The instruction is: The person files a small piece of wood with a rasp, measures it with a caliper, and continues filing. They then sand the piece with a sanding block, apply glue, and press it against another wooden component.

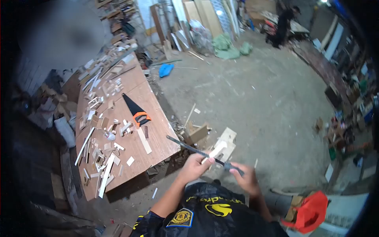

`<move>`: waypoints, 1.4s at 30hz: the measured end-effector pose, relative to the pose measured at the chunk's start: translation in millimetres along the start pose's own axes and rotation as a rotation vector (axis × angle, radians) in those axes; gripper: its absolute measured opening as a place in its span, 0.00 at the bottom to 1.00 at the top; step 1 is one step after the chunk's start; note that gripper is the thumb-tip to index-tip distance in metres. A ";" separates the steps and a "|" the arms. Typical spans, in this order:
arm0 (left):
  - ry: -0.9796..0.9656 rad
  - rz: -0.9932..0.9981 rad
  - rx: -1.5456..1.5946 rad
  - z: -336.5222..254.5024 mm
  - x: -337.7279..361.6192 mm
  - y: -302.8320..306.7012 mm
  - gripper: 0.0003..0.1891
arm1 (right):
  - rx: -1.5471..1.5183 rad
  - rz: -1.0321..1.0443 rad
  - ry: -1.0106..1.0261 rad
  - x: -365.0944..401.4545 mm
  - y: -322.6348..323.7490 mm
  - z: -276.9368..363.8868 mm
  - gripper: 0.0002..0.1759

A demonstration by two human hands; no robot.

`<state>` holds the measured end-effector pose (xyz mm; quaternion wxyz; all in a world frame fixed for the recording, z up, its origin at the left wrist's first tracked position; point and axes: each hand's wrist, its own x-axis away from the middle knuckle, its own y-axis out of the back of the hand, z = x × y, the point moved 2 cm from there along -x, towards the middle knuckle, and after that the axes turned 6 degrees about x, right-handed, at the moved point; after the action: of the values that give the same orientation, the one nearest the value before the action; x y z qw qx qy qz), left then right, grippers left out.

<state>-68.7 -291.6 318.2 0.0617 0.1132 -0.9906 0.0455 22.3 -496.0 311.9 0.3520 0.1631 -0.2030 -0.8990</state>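
Observation:
My right hand (245, 178) is closed round the handle of a long, dark file (188, 147). Its narrow blade slants up and left in front of my body, towards the table's near corner. With my left hand (196, 167) I pinch a small pale piece of wood (218, 150), and the blade crosses it right by my thumb. Both hands are close together at waist height, above the floor. Behind the piece, in this view, lies a pale board (229, 138).
On the left stands a wooden table (160, 136) with a black and orange handsaw (135, 109) and many wood offcuts. A cardboard box (196, 134) is by its corner. An orange bag (312, 213) is at lower right. Far back, another person (282, 27) bends down.

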 end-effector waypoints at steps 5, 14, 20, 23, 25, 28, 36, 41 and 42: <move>0.095 -0.008 0.188 9.3 22.5 -3.8 0.16 | -0.058 0.034 0.000 6.9 -9.6 -1.4 0.13; 0.053 -0.019 0.217 9.6 44.2 39.3 0.22 | 0.023 0.042 0.043 -2.3 -41.8 41.8 0.14; 0.109 -0.032 0.234 16.2 67.6 109.1 0.18 | -0.035 0.102 -0.061 -21.4 -100.9 79.6 0.15; 0.081 -0.086 0.203 12.4 87.5 149.8 0.18 | 0.001 0.077 0.125 -37.7 -139.8 102.1 0.15; -0.152 -0.360 0.113 15.7 103.0 176.5 0.16 | -0.003 0.106 0.136 -48.3 -163.6 119.0 0.15; -0.114 -0.437 -0.244 26.1 132.1 218.3 0.21 | -0.065 0.170 0.137 -62.1 -194.9 144.8 0.15; -0.132 -0.567 -0.494 -36.2 175.4 261.6 0.11 | -0.122 0.371 0.175 -84.7 -250.7 193.2 0.17; -0.128 -0.540 -0.479 -33.0 174.7 282.3 0.12 | -0.076 0.292 0.193 -96.2 -269.1 210.4 0.15; -0.128 -0.520 -0.483 -32.8 173.3 283.5 0.12 | 0.002 0.295 0.153 -99.1 -272.9 211.1 0.16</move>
<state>-297.8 -51.0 351.9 0.0342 0.3460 -0.9128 -0.2145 -155.2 -191.1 378.4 0.4944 0.1999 -0.1983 -0.8223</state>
